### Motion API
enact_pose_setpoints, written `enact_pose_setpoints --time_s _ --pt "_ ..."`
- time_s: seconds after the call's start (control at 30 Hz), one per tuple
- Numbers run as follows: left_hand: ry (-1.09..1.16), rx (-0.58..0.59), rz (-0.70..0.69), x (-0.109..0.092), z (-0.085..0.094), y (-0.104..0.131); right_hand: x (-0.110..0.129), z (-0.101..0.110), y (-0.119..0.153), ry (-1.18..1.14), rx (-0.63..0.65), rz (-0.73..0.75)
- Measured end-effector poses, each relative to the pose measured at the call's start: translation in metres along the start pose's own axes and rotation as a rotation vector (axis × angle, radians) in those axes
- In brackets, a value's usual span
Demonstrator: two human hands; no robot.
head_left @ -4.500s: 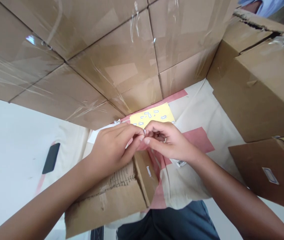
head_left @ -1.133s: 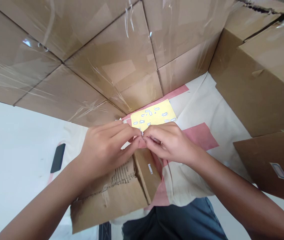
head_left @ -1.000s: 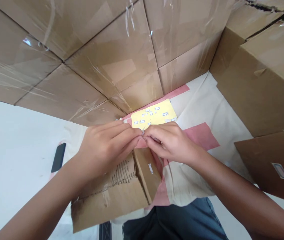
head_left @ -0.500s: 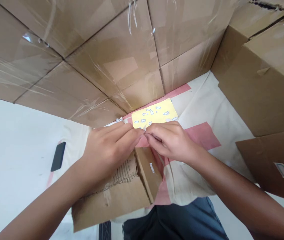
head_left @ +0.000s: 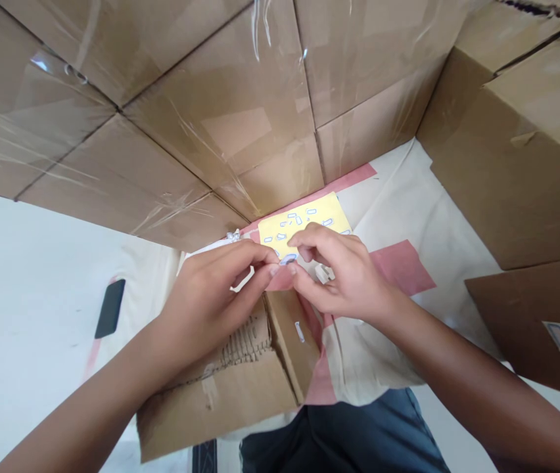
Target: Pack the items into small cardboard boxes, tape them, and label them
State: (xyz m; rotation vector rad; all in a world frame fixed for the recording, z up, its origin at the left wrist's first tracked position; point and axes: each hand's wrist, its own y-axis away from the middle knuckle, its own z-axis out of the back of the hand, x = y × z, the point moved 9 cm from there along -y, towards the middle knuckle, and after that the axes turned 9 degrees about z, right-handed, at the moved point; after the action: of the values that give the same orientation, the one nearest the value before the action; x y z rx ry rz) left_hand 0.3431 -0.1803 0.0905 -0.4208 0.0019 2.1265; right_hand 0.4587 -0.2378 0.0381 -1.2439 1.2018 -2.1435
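Observation:
My left hand (head_left: pixel 223 279) pinches a small white sticker with a blue edge (head_left: pixel 288 259) between thumb and index fingertip. Facing it from the right, my right hand (head_left: pixel 339 272) has its thumb and index finger spread; the thumb tip is close to the sticker, and I cannot tell if it touches. Just beyond both hands lies a yellow sheet (head_left: pixel 304 223) dotted with several small blue-outlined stickers. Part of its near edge is hidden by my fingers. Beneath my right palm a crumpled white scrap (head_left: pixel 324 272) partly shows.
A cardboard box (head_left: pixel 221 407) with a torn edge stands below my left hand. Stacked taped cartons (head_left: pixel 260 131) form a wall behind, and more cartons (head_left: pixel 516 151) stand at right. A black phone-like object (head_left: pixel 110 309) lies at left. Pink strips (head_left: pixel 403 266) cross the pale cloth (head_left: pixel 383 355).
My hands were pinched together at the fingertips. Now my right fingers have spread and moved slightly apart, and the blue-edged sticker shows in my left fingertips.

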Motion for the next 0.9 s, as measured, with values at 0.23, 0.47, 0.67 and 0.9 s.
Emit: enact_pose_setpoints --time_s 0.23,0.47,0.67,0.9 --pt "0.232 0.064 0.172 0.012 0.0 0.002 -0.008 -0.009 -0.001 -0.431 0.023 -0.168" --pt "0.437 0.161 0.268 0.012 -0.007 0.005 -0.011 -0.019 0.002 -0.731 0.087 -0.296" --pt "0.497 0.138 0.329 0.012 -0.006 0.01 -0.009 -0.02 0.0 -0.761 0.061 -0.293" --pt "0.493 0.095 0.345 0.011 -0.005 0.013 -0.011 -0.017 0.001 -0.714 0.027 -0.303"
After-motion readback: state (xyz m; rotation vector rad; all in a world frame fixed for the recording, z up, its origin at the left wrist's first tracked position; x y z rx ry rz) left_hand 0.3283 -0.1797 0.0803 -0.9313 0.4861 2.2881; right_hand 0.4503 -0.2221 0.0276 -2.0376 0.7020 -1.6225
